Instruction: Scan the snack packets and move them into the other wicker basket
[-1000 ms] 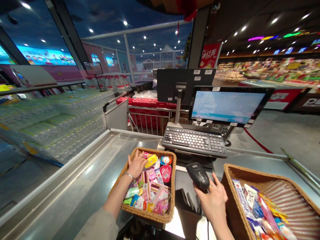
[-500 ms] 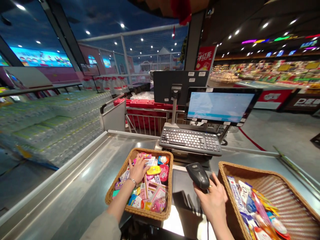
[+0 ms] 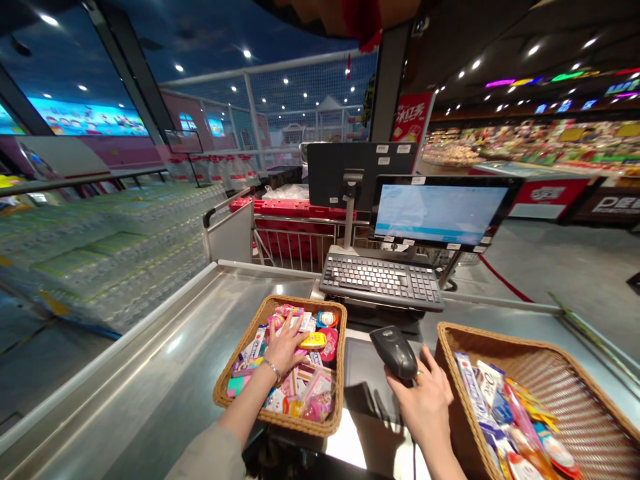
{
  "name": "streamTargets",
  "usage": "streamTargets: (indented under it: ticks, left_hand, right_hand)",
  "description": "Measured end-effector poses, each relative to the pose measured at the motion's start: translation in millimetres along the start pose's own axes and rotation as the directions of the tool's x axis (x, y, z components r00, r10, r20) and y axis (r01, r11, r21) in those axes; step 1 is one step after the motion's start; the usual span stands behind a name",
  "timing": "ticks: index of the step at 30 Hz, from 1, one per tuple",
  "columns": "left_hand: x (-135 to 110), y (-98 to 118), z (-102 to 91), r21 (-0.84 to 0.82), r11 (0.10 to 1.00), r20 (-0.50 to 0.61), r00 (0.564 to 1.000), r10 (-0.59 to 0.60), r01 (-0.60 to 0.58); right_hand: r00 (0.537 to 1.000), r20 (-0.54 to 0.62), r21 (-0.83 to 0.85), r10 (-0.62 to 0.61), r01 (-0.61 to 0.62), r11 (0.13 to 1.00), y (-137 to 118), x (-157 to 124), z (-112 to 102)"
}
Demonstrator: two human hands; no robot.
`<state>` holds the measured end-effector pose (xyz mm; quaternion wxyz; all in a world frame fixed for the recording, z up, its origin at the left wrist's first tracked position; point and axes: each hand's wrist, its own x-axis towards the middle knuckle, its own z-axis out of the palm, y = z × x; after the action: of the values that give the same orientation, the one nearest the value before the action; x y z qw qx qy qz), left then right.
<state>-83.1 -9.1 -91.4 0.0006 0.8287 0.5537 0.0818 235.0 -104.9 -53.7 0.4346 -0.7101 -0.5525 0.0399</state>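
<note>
Many sweets [image 3: 329, 344] in lower-centre basket [image 3: 343, 367], fewer in lower-right basket [image 3: 585, 387]: likely partway. Left hand [image 3: 283, 348] splayed, seemingly empty; right hand [image 3: 427, 398] fingers wrap scanner [image 3: 393, 351].

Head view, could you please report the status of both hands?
Left hand spread over colourful packets in brown wicker basket. Right hand holds black handheld scanner. Second brown wicker basket beside right hand.

A slim, silver-toned bracelet [image 3: 273, 369] loops around just behind the person's left hand [image 3: 284, 348]. Farther back from that hand is a loose, plain, grey-beige sleeve [image 3: 213, 457]. A small, gold-toned ring [image 3: 419, 376] circles a finger of the right hand [image 3: 425, 400].
</note>
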Motion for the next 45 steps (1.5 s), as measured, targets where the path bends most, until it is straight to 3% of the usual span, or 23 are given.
streamTargets:
  ticks: [11, 18, 34, 45]
  left_hand:
    - [11, -6, 4.4, -0.055, 0.996, 0.084, 0.994, -0.064, 0.068]
    - [13, -2, -8.5, -0.071, 0.997, -0.011, 0.999, 0.043, -0.043]
    - [37, 45, -54.6, -0.024, 0.993, -0.292, 0.951, 0.1, -0.112]
    - [58, 74, -65.6, -0.02, 0.976, -0.346, 0.918, 0.195, -0.215]
  right_hand:
    - [0.995, 0.033, -0.007, 0.094, -0.094, 0.996, -1, -1, -11]
    - [0.996, 0.034, -0.014, 0.085, -0.085, 0.996, -2, -2, -16]
    - [0.997, 0.051, -0.043, -0.064, 0.067, 0.997, -13, 6, -21]
    - [0.991, 0.097, -0.073, -0.097, 0.104, 0.992, -20, 7, -28]
